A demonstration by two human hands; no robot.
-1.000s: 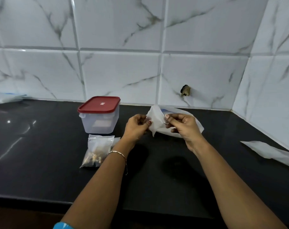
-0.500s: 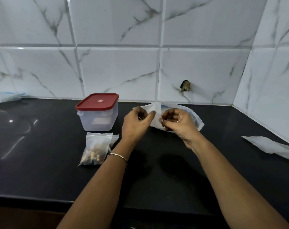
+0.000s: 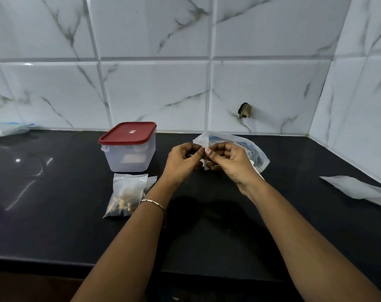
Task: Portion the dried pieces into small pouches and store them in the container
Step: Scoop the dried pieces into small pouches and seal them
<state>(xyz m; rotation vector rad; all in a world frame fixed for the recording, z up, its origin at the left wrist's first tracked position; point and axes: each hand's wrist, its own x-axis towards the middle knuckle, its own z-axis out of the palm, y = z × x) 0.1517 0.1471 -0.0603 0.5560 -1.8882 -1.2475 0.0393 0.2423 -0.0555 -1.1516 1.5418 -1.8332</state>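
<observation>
My left hand (image 3: 182,162) and my right hand (image 3: 227,161) meet above the black counter (image 3: 54,214), both pinching a small clear pouch (image 3: 205,164) seen almost edge-on between the fingertips. Behind my right hand lies a larger clear plastic bag (image 3: 248,149) with a blue strip. A translucent container (image 3: 128,149) with a red lid, shut, stands at the back left of my hands. In front of it lies a small pouch (image 3: 125,195) holding brown dried pieces, with another pouch partly under it.
A crumpled clear bag (image 3: 363,190) lies at the right near the tiled side wall. Another plastic bag (image 3: 6,130) sits at the far left against the back wall. A dark hole (image 3: 245,110) marks the back tiles. The counter's front edge runs below my forearms.
My hands have drawn closer together and the pouch between them, spread wide a second ago, is now folded or turned narrow. The view has shifted slightly upward.
</observation>
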